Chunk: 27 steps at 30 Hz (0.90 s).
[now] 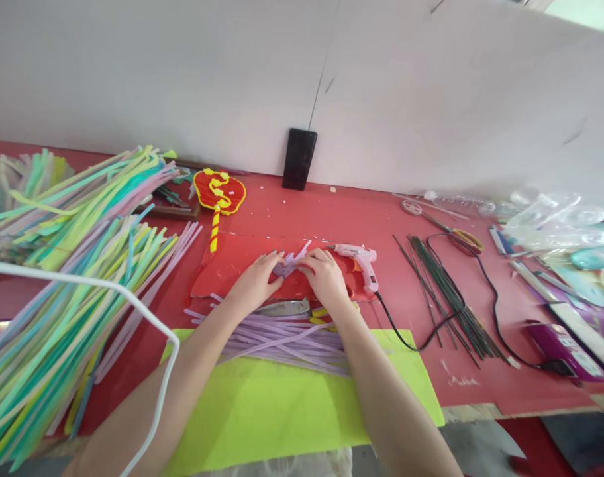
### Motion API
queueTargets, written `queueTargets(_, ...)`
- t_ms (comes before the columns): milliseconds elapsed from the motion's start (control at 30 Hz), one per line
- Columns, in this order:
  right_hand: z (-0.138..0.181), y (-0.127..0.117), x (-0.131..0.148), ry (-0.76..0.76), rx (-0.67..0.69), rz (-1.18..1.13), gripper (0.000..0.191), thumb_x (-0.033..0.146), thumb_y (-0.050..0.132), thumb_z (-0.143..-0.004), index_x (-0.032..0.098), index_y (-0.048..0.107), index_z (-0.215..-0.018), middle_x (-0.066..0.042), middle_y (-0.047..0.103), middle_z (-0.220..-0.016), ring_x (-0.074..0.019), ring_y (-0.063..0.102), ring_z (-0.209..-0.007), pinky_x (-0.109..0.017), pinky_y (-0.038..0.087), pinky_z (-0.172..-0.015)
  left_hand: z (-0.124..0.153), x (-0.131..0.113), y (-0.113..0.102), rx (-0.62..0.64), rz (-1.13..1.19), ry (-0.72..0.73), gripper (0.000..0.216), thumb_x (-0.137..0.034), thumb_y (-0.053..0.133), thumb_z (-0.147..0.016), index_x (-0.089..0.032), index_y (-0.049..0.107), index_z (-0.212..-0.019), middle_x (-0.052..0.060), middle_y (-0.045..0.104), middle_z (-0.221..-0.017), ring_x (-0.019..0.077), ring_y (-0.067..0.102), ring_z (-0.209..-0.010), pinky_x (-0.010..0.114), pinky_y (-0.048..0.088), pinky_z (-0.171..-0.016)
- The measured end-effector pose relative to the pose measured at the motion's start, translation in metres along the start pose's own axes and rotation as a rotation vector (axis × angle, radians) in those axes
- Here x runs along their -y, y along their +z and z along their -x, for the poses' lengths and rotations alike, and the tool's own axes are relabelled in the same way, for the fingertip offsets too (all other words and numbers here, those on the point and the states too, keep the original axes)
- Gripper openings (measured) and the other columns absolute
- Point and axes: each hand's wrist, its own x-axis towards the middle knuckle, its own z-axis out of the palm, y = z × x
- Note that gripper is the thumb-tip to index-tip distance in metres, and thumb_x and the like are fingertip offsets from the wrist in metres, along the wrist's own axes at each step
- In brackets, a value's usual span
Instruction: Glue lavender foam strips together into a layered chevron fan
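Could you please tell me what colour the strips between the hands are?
Pale lilac; the strips show in the head view.

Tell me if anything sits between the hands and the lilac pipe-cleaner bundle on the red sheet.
Nothing visible does. The left hand and right hand both pinch the lilac bundle on the red sheet; the glue gun lies to their right, the scissors nearer the person.
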Motion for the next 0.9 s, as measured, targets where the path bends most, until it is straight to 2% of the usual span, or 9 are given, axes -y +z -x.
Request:
queueTargets(100, -0.0005, 0.0003, -0.0001, 0.0, -0.004, -0.004, 0.019, 0.012, 0.055, -0.082, 0.023, 0.07, -0.086, -0.004, 0.06, -0.086, -0.0202, 0.052, -0.083, -0.032, 0.045, -0.077, 0.0001, 0.0005, 0.0012, 0.003, 0.007, -0.008, 0.023, -0.017, 0.053, -0.078, -0.018, 0.054, -0.101, 0.01, 0.054, -0.128, 0.0234, 0.042, -0.128, 0.044, 0.037, -0.105)
queueTargets(233, -0.0002, 0.0005, 0.0002, -0.005, -0.015, -0.015, 0.02, 0.012, 0.054, -0.083, 0.024, 0.07, -0.087, -0.005, 0.061, -0.087, -0.0202, 0.052, -0.083, -0.032, 0.045, -0.077, 0.0001, -0.0007, 0.0016, -0.02, -0.003, 0.007, 0.031, -0.016, 0.055, -0.076, -0.018, 0.051, -0.107, 0.011, 0.047, -0.136, 0.0229, 0.038, -0.131, 0.045, 0.034, -0.108)
queueTargets(400, 0.0004, 0.0008, 0.0003, -0.009, -0.02, -0.019, 0.02, 0.013, 0.053, -0.084, 0.023, 0.07, -0.087, -0.005, 0.06, -0.086, -0.0203, 0.051, -0.083, -0.032, 0.045, -0.076, 0.0001, -0.0021, 0.0005, -0.039, -0.062, 0.04, 0.033, -0.011, 0.055, -0.074, -0.018, 0.051, -0.106, 0.009, 0.052, -0.133, 0.0223, 0.04, -0.129, 0.046, 0.029, -0.111)
queueTargets(600, -0.0003, 0.0015, -0.0007, -0.005, -0.002, -0.004, 0.019, 0.012, 0.055, -0.083, 0.023, 0.07, -0.087, -0.005, 0.061, -0.086, -0.0204, 0.052, -0.084, -0.032, 0.045, -0.077, -0.0005, 0.0017, 0.003, -0.033, -0.07, 0.025, 0.028, -0.012, 0.054, -0.074, -0.018, 0.053, -0.101, 0.009, 0.055, -0.129, 0.0218, 0.045, -0.126, 0.044, 0.032, -0.109)
queueTargets(900, 0.0004, -0.0002, 0.0006, 0.002, -0.022, -0.028, 0.02, 0.013, 0.054, -0.083, 0.024, 0.07, -0.088, -0.004, 0.061, -0.086, -0.0197, 0.052, -0.083, -0.031, 0.046, -0.077, 0.0002, 0.0013, 0.0, -0.061, -0.087, 0.084, 0.02, -0.014, 0.052, -0.077, -0.018, 0.056, -0.096, 0.008, 0.053, -0.131, 0.0228, 0.039, -0.129, 0.047, 0.03, -0.109)
